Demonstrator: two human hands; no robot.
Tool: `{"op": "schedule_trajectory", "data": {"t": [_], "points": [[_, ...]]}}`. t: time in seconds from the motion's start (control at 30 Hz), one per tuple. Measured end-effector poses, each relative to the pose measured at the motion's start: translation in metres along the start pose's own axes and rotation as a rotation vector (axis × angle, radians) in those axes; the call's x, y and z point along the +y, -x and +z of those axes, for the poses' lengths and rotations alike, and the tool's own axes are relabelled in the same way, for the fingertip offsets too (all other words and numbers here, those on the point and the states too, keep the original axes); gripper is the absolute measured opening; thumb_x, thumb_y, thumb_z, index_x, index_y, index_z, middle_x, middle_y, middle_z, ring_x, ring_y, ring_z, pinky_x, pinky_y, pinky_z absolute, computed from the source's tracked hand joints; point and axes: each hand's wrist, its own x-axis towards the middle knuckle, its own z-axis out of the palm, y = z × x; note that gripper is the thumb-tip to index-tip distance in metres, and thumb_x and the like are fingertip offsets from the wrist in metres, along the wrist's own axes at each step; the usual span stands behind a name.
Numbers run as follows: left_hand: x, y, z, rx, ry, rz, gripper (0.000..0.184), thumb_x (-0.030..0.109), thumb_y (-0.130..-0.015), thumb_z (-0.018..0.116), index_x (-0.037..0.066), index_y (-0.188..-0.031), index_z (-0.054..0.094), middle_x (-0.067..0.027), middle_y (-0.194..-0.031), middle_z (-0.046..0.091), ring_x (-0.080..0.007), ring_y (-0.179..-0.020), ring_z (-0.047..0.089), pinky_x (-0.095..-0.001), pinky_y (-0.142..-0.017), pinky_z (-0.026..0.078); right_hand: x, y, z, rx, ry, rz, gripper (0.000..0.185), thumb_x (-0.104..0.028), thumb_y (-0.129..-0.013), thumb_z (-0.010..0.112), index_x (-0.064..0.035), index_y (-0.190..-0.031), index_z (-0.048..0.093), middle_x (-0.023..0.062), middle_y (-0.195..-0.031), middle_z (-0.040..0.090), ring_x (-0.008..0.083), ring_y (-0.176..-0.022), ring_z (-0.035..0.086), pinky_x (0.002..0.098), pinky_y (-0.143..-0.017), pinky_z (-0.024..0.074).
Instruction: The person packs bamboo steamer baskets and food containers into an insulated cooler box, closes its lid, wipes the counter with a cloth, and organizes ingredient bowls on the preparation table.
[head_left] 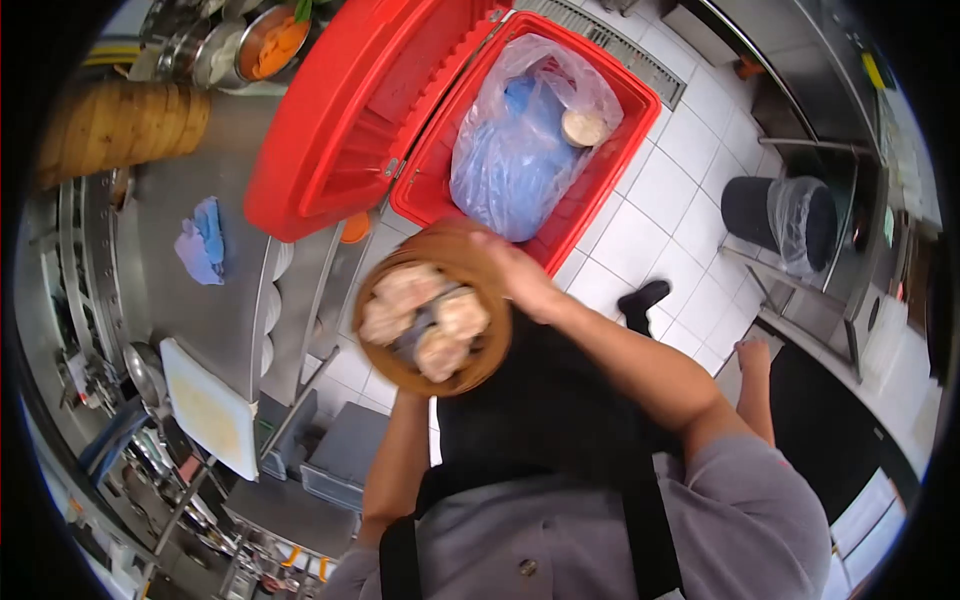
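Observation:
A round bamboo steamer basket [492,330] is held in front of my body, tilted so that its inside faces me. Several pale, lumpy dumplings [405,290] lie in it, with a dark patch between them. My right hand [520,278] grips the basket's upper right side, slightly blurred. The left forearm reaches up beneath the basket, which hides my left hand and its fingers. Just beyond the basket stands a red insulated box [620,165], its lid [320,120] swung up to the left. Inside are a clear plastic bag [470,150], blue wrapped contents and a round pale container [584,128].
At left, a steel counter [160,240] carries a blue-purple cloth [203,245], stacked bamboo steamers [125,130] and metal bowls. A white cutting board [210,410] lies nearer. Another person's arm [755,395] and shoe [645,295] show at right, near a black bin [750,212].

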Motion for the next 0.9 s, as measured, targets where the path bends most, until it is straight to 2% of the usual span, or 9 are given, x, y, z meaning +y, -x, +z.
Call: {"op": "schedule_trajectory", "data": {"t": [0.2,0.23,0.4,0.47,0.57,0.6,0.67,0.73,0.9], "points": [[-0.138,-0.176,-0.022,-0.361,0.565,-0.136,0.063,0.054,-0.103,0.043,0.012,-0.15,0.043,-0.0109,-0.152,0.048,-0.0282,-0.134,0.051,-0.0446,-0.114,0.042,0.038,-0.082,-0.117,0.184,-0.035,0.042,0.082,-0.062,-0.102,0.042,0.0061,-0.147,0.045,0.019,-0.146,0.053,0.0258,-0.136,0.048,0.0342,-0.117,0.0325],[-0.154,-0.198,-0.027,-0.26,0.562,-0.094,0.063,0.053,-0.103,0.043,0.012,-0.151,0.042,-0.0106,-0.153,0.047,-0.0281,-0.135,0.05,-0.0448,-0.115,0.041,0.061,-0.115,-0.141,0.148,-0.003,0.091,0.083,-0.063,-0.102,0.043,0.0058,-0.148,0.044,0.0196,-0.147,0.052,0.0258,-0.137,0.047,0.0341,-0.117,0.0322],[-0.205,-0.3,-0.07,0.041,0.422,0.153,0.062,0.05,-0.104,0.042,0.012,-0.153,0.037,-0.0091,-0.156,0.041,-0.0275,-0.14,0.042,-0.0459,-0.118,0.035,0.083,-0.243,-0.185,0.089,0.244,0.149,0.075,-0.059,-0.103,0.043,-0.0011,-0.151,0.044,0.0174,-0.147,0.053,0.0259,-0.139,0.046,0.0346,-0.117,0.032],[-0.226,-0.336,-0.09,0.129,0.316,0.21,0.062,0.049,-0.105,0.042,0.013,-0.154,0.035,-0.0085,-0.158,0.039,-0.0273,-0.142,0.04,-0.0463,-0.12,0.033,0.104,-0.294,-0.196,-0.013,0.152,0.074,0.066,-0.052,-0.105,0.041,-0.0022,-0.148,0.05,0.0142,-0.146,0.054,0.0238,-0.137,0.048,0.0342,-0.116,0.0327],[-0.255,-0.381,-0.134,0.215,-0.204,0.32,0.061,0.047,-0.105,0.041,0.013,-0.155,0.033,-0.0076,-0.16,0.036,-0.027,-0.145,0.035,-0.0469,-0.122,0.029,0.109,-0.353,-0.204,-0.095,0.247,0.062,0.058,-0.046,-0.108,0.04,-0.004,-0.145,0.054,0.0081,-0.145,0.056,0.0206,-0.134,0.049,0.0333,-0.116,0.0331],[-0.249,-0.39,-0.119,0.213,0.255,0.386,0.062,0.052,-0.102,0.045,0.013,-0.151,0.042,-0.0073,-0.155,0.045,-0.0297,-0.139,0.045,-0.0501,-0.119,0.034,0.121,-0.38,-0.206,-0.147,0.254,0.006,0.057,-0.048,-0.106,0.041,-0.0068,-0.142,0.057,0.0088,-0.142,0.059,0.0214,-0.132,0.051,0.034,-0.115,0.0349],[-0.246,-0.404,-0.131,-0.098,0.894,0.088,0.058,0.044,-0.103,0.049,0.01,-0.15,0.044,-0.01,-0.155,0.045,-0.0321,-0.138,0.046,-0.0503,-0.116,0.039,0.164,-0.433,-0.215,-0.22,0.275,-0.051,0.057,-0.051,-0.102,0.044,-0.0095,-0.138,0.062,0.0118,-0.139,0.062,0.0233,-0.129,0.054,0.0352,-0.113,0.0369],[-0.25,-0.419,-0.151,-0.041,0.865,0.092,0.057,0.042,-0.103,0.048,0.009,-0.149,0.044,-0.0107,-0.154,0.045,-0.0319,-0.137,0.047,-0.0497,-0.116,0.039,0.153,-0.438,-0.202,-0.138,0.334,0.009,0.06,-0.053,-0.101,0.045,-0.0084,-0.137,0.062,0.0145,-0.138,0.062,0.0265,-0.13,0.055,0.0364,-0.113,0.0368],[-0.271,-0.43,-0.19,0.21,0.664,0.155,0.055,0.039,-0.104,0.046,0.006,-0.147,0.045,-0.0125,-0.151,0.048,-0.0312,-0.136,0.048,-0.0482,-0.115,0.04,0.174,-0.487,-0.183,-0.269,0.547,0.121,0.06,-0.053,-0.101,0.044,-0.0107,-0.141,0.059,0.0139,-0.144,0.058,0.0274,-0.134,0.051,0.0354,-0.116,0.034]]}}
